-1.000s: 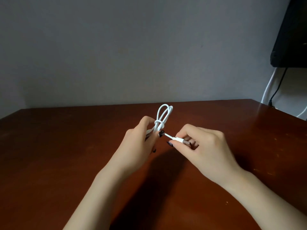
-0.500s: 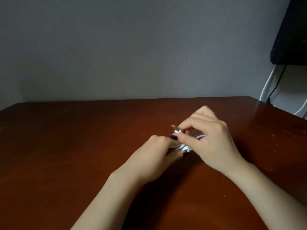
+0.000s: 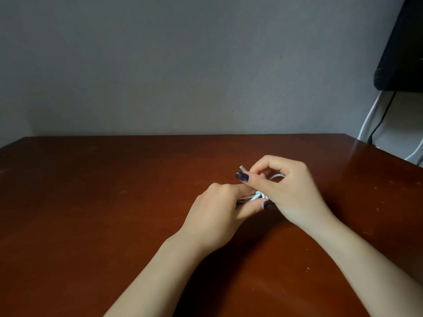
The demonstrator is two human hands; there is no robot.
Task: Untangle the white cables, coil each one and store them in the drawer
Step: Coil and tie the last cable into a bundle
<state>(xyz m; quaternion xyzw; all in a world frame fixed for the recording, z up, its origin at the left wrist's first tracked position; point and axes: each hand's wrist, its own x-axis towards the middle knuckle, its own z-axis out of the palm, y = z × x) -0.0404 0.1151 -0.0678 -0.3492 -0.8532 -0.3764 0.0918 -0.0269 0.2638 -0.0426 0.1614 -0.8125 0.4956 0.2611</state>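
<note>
— Where is the white cable (image 3: 256,197) sitting?
— It is bunching up over the tabletop (image 3: 91,202), right of centre, between two hands.
— How are they holding it?
— The left hand (image 3: 217,211) is curling round the bundle; the right hand (image 3: 290,191) is pinching the plug (image 3: 243,167) (its tip is poking out leftward).

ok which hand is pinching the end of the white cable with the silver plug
The right hand: the silver plug pokes out just beyond its fingertips. The left hand grips the bundled loops of the thin white cable lower down.
</note>
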